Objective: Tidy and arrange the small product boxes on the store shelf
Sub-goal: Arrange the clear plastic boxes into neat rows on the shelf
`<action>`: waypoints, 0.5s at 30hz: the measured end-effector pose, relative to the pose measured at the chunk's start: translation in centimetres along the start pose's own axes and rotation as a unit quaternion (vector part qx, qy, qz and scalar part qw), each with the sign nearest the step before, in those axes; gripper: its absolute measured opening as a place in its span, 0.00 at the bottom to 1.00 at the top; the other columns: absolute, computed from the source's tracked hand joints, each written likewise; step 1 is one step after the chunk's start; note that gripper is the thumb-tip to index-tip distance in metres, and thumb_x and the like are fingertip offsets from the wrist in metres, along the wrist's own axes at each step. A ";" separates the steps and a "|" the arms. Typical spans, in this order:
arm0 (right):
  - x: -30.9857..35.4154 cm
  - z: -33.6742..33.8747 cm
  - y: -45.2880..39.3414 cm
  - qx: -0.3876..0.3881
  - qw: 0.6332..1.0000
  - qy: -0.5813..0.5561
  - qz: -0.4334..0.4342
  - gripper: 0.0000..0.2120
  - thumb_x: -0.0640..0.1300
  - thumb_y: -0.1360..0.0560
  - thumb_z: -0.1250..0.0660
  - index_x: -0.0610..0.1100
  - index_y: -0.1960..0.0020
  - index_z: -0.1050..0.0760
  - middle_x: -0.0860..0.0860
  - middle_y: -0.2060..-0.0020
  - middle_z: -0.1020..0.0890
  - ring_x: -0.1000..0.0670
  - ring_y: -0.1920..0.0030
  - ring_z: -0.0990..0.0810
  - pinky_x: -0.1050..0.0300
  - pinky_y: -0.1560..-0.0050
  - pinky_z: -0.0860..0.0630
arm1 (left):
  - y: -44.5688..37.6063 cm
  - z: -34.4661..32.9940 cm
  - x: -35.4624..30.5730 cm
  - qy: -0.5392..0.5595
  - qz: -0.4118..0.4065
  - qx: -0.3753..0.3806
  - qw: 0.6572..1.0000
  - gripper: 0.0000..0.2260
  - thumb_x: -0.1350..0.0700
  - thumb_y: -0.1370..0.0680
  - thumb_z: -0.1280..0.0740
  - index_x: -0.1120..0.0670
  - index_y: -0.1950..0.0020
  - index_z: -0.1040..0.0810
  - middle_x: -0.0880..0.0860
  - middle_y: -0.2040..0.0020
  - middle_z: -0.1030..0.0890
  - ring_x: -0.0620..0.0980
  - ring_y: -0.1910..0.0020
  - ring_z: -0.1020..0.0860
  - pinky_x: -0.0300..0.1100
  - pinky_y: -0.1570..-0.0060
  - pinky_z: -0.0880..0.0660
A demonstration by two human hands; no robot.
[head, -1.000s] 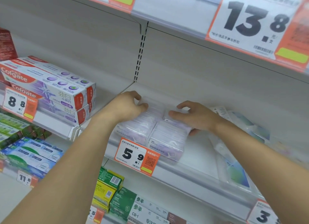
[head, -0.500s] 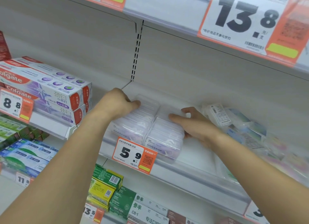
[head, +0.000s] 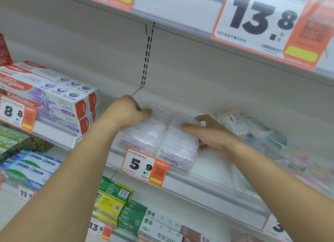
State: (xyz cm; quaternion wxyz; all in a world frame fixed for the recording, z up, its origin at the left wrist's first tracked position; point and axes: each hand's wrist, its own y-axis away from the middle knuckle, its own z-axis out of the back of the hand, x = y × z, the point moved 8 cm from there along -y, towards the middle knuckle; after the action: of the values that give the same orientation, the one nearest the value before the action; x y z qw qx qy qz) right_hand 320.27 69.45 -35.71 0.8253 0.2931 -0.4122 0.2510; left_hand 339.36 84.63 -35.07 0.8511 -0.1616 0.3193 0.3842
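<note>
Gripping from both sides, I have two rows of clear plastic floss-pick boxes [head: 159,138] between my hands, at the centre of the frame on the white metal shelf [head: 213,171]. The boxes are small, rectangular with rounded corners, glossy and see-through, with pale purple labels and white picks visible inside; the two rows stand touching, side by side, just behind the orange-and-white 5.9 price tag [head: 144,166].

My left hand [head: 126,113] curls over the far left corner of the left row, thumb pressed along its top edge, fingers bent down out of sight behind it. My right hand [head: 209,133] clasps the right row: thumb laid flat across the lids, fingers wrapped against the right side wall.

Right of my right hand, blurred clear packs with barcode labels [head: 253,131] lie tilted and jumbled. At the left of the frame, Colgate toothpaste cartons [head: 50,97], smooth printed cardboard, are stacked above an 8.8 tag [head: 17,112]. A large 13.8 tag [head: 262,23] hangs at the upper right.
</note>
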 end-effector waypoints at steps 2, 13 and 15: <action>-0.2 0.0 0.1 0.004 1.000 -0.008 -0.004 0.33 0.53 0.27 0.26 0.50 0.28 0.37 0.51 0.50 0.19 0.51 0.61 0.17 0.59 0.66 0.19 | 0.3 0.1 -0.2 -0.003 0.001 0.003 1.000 0.24 0.44 0.23 0.33 0.56 0.73 0.32 0.52 0.75 0.35 0.50 0.73 0.35 0.40 0.72 0.41; -0.6 -0.7 0.1 -0.010 1.000 -0.018 -0.002 0.37 0.54 0.28 0.27 0.51 0.25 0.42 0.53 0.40 0.25 0.50 0.49 0.18 0.56 0.65 0.20 | 0.3 -0.1 0.2 0.001 0.004 -0.015 1.000 0.24 0.43 0.24 0.34 0.64 0.65 0.24 0.55 0.71 0.31 0.53 0.71 0.32 0.41 0.71 0.37; -0.8 -0.7 0.1 -0.014 1.000 -0.018 0.003 0.38 0.55 0.28 0.27 0.52 0.25 0.42 0.53 0.41 0.24 0.50 0.50 0.18 0.57 0.65 0.20 | 0.4 -0.2 0.1 -0.002 0.005 -0.018 1.000 0.24 0.43 0.24 0.34 0.65 0.63 0.23 0.56 0.70 0.30 0.54 0.70 0.31 0.41 0.69 0.36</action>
State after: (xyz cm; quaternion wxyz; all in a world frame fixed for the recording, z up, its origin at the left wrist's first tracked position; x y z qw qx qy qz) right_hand 320.17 69.83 -36.67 0.8210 0.2850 -0.4313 0.2423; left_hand 339.06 84.87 -35.30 0.8465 -0.1748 0.3117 0.3946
